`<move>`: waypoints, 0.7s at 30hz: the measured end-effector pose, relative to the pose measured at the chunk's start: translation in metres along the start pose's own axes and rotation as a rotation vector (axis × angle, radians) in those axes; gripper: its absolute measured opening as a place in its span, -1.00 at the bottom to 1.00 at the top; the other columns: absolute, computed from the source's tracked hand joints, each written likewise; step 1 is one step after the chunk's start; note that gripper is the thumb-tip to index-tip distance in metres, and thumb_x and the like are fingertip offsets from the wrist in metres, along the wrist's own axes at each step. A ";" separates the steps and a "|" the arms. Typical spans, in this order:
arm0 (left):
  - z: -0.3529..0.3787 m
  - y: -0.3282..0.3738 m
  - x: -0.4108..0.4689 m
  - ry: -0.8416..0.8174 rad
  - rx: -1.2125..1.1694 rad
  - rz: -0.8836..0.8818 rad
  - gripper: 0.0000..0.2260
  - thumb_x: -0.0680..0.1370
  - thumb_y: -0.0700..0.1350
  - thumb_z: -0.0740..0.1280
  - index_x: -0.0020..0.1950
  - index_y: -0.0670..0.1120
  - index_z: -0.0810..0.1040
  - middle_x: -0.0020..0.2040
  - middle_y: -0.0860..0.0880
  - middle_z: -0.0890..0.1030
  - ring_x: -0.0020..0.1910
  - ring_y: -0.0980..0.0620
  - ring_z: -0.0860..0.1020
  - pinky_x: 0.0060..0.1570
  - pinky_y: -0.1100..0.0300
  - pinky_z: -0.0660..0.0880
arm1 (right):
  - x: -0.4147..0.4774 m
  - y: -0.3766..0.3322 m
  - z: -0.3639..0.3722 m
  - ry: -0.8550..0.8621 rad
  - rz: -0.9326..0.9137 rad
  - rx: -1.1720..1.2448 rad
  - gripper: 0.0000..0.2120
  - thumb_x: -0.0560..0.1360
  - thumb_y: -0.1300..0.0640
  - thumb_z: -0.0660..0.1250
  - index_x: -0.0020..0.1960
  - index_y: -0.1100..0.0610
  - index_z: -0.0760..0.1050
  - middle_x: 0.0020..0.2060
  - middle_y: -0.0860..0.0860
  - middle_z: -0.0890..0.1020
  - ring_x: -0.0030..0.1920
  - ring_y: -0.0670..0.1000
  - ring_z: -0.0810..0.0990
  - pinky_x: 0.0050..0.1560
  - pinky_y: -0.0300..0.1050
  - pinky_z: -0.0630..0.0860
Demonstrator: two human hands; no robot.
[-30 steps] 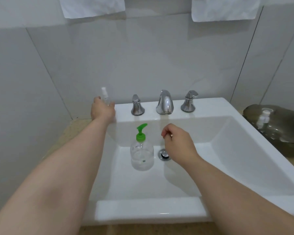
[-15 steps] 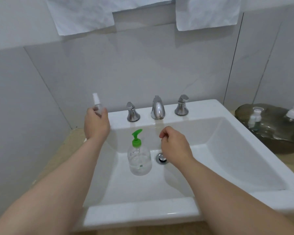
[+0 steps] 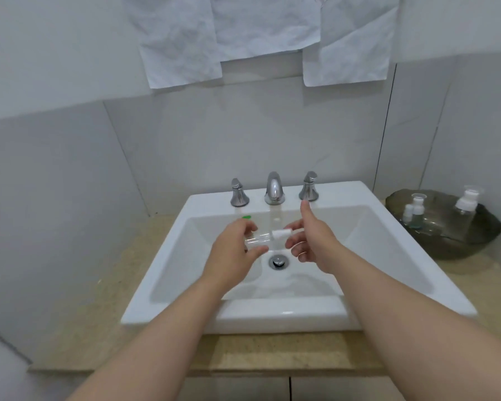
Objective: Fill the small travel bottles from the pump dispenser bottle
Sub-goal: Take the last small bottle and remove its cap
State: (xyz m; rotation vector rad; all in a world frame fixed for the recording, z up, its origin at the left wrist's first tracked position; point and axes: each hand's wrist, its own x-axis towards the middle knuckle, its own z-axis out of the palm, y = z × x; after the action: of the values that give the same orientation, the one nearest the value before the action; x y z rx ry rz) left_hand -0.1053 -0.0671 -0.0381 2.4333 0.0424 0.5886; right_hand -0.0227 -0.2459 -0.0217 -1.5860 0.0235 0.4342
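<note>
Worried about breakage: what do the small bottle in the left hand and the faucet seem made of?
Small bottle: clear, glossy, probably plastic, though glass can't be excluded; the sink shows through. Its cap: opaque white, likely plastic. Faucet: polished chrome-look metal, mirror highlights.

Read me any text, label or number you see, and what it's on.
No text can be read.
Small bottle in the left hand: clear, no print shows.
Pump bottle: hidden but for its green spout.
Bottles in the dark bowl: too small to tell.
Wall sheets: nothing legible.
</note>
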 end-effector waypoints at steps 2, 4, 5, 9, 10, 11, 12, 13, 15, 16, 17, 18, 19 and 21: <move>0.015 0.012 -0.009 -0.073 -0.012 -0.010 -0.71 0.48 -0.03 0.57 0.06 -0.01 0.51 -0.06 0.09 0.56 -0.15 0.07 0.50 -0.07 0.11 0.47 | -0.008 0.005 -0.015 -0.065 0.039 -0.055 -0.30 0.57 -0.45 0.10 -0.03 0.20 0.59 -0.41 0.12 0.60 -0.51 0.04 0.45 -0.44 -0.19 0.32; 0.027 0.019 -0.009 -0.138 -0.016 -0.027 -0.71 0.47 -0.02 0.58 0.02 0.01 0.49 -0.06 0.09 0.58 -0.14 0.06 0.52 -0.08 0.13 0.47 | -0.011 0.014 -0.025 -0.077 0.062 -0.149 -0.39 0.56 -0.40 0.22 -0.06 0.17 0.58 -0.43 0.08 0.58 -0.49 0.02 0.45 -0.43 -0.18 0.32; 0.032 0.022 -0.007 -0.158 -0.030 -0.037 -0.71 0.47 -0.02 0.58 0.03 0.02 0.50 -0.04 0.08 0.59 -0.17 0.10 0.52 -0.11 0.19 0.45 | -0.012 0.019 -0.028 -0.069 0.070 -0.173 -0.44 0.57 -0.36 0.26 -0.06 0.17 0.58 -0.44 0.06 0.57 -0.49 0.01 0.45 -0.45 -0.19 0.31; 0.047 0.028 0.000 -0.170 -0.217 -0.127 -0.72 0.48 -0.14 0.59 0.13 -0.10 0.60 0.01 0.05 0.62 -0.38 0.32 0.54 -0.26 0.47 0.44 | -0.009 0.032 -0.032 -0.007 0.076 -0.179 -0.65 0.62 -0.10 0.32 -0.11 0.19 0.56 -0.47 0.03 0.51 -0.52 -0.02 0.39 -0.46 -0.20 0.26; 0.049 0.027 0.000 -0.183 -0.263 -0.159 -0.72 0.50 -0.17 0.58 0.15 -0.13 0.61 0.00 0.02 0.65 -0.40 0.32 0.55 -0.27 0.46 0.47 | -0.008 0.033 -0.033 0.013 0.069 -0.168 -0.68 0.62 -0.05 0.33 -0.15 0.19 0.55 -0.47 0.03 0.49 -0.52 -0.02 0.37 -0.46 -0.20 0.24; 0.052 0.025 0.000 -0.210 -0.303 -0.187 -0.74 0.51 -0.18 0.56 0.16 -0.14 0.62 0.01 -0.03 0.67 -0.41 0.28 0.57 -0.26 0.42 0.52 | -0.008 0.033 -0.035 0.028 0.064 -0.161 -0.69 0.62 0.00 0.33 -0.19 0.19 0.53 -0.48 0.03 0.47 -0.53 -0.02 0.35 -0.47 -0.21 0.22; 0.054 0.024 -0.001 -0.240 -0.339 -0.211 -0.76 0.53 -0.20 0.54 0.17 -0.15 0.62 0.00 -0.08 0.69 -0.39 0.20 0.60 -0.21 0.33 0.58 | -0.007 0.034 -0.036 0.038 0.062 -0.159 -0.70 0.61 0.04 0.32 -0.23 0.19 0.51 -0.48 0.04 0.46 -0.53 -0.02 0.32 -0.48 -0.21 0.20; 0.055 0.022 -0.001 -0.263 -0.374 -0.229 -0.78 0.55 -0.21 0.52 0.18 -0.16 0.63 -0.03 -0.11 0.70 -0.38 0.14 0.62 -0.18 0.25 0.62 | -0.008 0.034 -0.037 0.045 0.061 -0.161 -0.70 0.60 0.08 0.31 -0.26 0.19 0.50 -0.48 0.05 0.44 -0.54 -0.01 0.30 -0.48 -0.22 0.18; 0.055 0.020 0.000 -0.284 -0.416 -0.253 -0.80 0.57 -0.21 0.49 0.18 -0.18 0.63 -0.12 -0.09 0.70 -0.38 0.11 0.63 -0.19 0.21 0.64 | -0.008 0.035 -0.036 0.050 0.052 -0.168 -0.71 0.58 0.14 0.29 -0.30 0.20 0.48 -0.47 0.07 0.42 -0.54 0.00 0.25 -0.47 -0.22 0.14; 0.055 0.020 0.000 -0.291 -0.433 -0.261 -0.83 0.59 -0.21 0.47 0.17 -0.17 0.63 -0.16 -0.07 0.68 -0.38 0.12 0.62 -0.20 0.22 0.64 | -0.008 0.035 -0.035 0.051 0.047 -0.172 -0.72 0.57 0.16 0.27 -0.30 0.20 0.47 -0.46 0.08 0.41 -0.53 0.00 0.24 -0.47 -0.22 0.13; 0.055 0.019 0.000 -0.295 -0.451 -0.265 -0.86 0.60 -0.21 0.46 0.15 -0.17 0.64 -0.19 -0.07 0.67 -0.39 0.13 0.61 -0.21 0.24 0.63 | -0.008 0.035 -0.034 0.052 0.040 -0.177 -0.73 0.57 0.17 0.26 -0.29 0.21 0.47 -0.46 0.08 0.41 -0.53 0.00 0.23 -0.47 -0.22 0.12; 0.054 0.020 0.000 -0.301 -0.467 -0.268 -0.89 0.61 -0.21 0.44 0.13 -0.16 0.64 -0.21 -0.07 0.66 -0.40 0.13 0.60 -0.22 0.24 0.63 | -0.008 0.035 -0.033 0.054 0.033 -0.181 -0.73 0.57 0.17 0.25 -0.28 0.22 0.47 -0.46 0.08 0.41 -0.53 0.00 0.23 -0.47 -0.23 0.12; 0.054 0.020 -0.001 -0.305 -0.477 -0.271 -0.91 0.62 -0.20 0.43 0.11 -0.16 0.65 -0.21 -0.07 0.65 -0.40 0.13 0.59 -0.23 0.25 0.62 | -0.008 0.035 -0.033 0.054 0.026 -0.184 -0.74 0.58 0.18 0.24 -0.28 0.22 0.46 -0.47 0.08 0.41 -0.54 0.00 0.23 -0.48 -0.23 0.13; 0.054 0.019 -0.001 -0.314 -0.483 -0.280 -0.90 0.64 -0.18 0.40 0.11 -0.18 0.66 -0.22 -0.07 0.64 -0.41 0.13 0.56 -0.26 0.25 0.59 | -0.007 0.035 -0.034 0.057 0.010 -0.193 -0.75 0.59 0.18 0.23 -0.26 0.21 0.44 -0.47 0.08 0.41 -0.55 0.00 0.23 -0.49 -0.24 0.13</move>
State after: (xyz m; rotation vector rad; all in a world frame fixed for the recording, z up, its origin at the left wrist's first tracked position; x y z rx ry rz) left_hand -0.0853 -0.1138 -0.0651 1.9733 0.0969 0.0717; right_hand -0.0299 -0.2828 -0.0536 -1.7887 0.0337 0.4084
